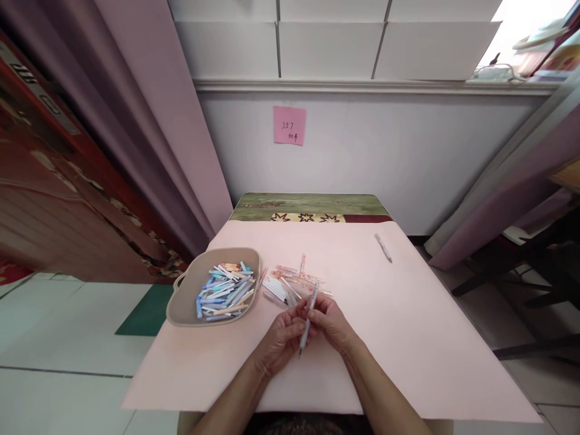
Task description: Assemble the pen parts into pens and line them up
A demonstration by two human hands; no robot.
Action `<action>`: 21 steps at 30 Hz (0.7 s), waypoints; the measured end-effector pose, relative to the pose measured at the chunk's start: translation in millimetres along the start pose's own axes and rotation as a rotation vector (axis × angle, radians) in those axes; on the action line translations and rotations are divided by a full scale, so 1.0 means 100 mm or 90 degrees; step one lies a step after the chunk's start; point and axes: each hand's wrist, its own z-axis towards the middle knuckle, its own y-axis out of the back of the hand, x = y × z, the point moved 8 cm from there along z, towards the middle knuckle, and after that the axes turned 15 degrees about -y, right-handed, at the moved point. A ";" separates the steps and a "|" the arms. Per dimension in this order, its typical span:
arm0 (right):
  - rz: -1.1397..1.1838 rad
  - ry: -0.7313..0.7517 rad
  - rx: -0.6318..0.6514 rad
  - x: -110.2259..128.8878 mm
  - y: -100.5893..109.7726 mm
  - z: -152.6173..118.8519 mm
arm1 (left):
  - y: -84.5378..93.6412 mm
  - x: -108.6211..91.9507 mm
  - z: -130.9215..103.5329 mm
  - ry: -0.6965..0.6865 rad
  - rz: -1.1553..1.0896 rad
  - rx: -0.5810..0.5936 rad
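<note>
A slim pale pen (305, 334) is held over the near middle of the table, its dark tip slanting down toward me. My right hand (334, 320) pinches its barrel between thumb and fingers. My left hand (284, 333) closes around it from the other side, fingertips against the pen. Just beyond my hands lies a loose pile of clear, orange-pink pen barrels (296, 277). White, thin pen parts (275, 290) lie bunched at the pile's left side, partly hidden by my hands. One finished-looking pen (383, 248) rests alone toward the far right.
A beige basket (181, 314) with several blue, white and tan pens (226, 292) stands at the left of the table. Pink paper (408, 344) covers the tabletop. Behind it is a white wall with a pink note (289, 125); curtains hang on both sides.
</note>
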 end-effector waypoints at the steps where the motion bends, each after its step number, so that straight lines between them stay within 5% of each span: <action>1: -0.002 0.005 0.001 0.00 0.00 0.00 | 0.00 -0.01 0.00 -0.005 -0.002 0.001; 21: 0.007 -0.017 0.022 -0.06 0.02 0.02 | 0.01 0.01 0.02 -0.006 -0.021 -0.023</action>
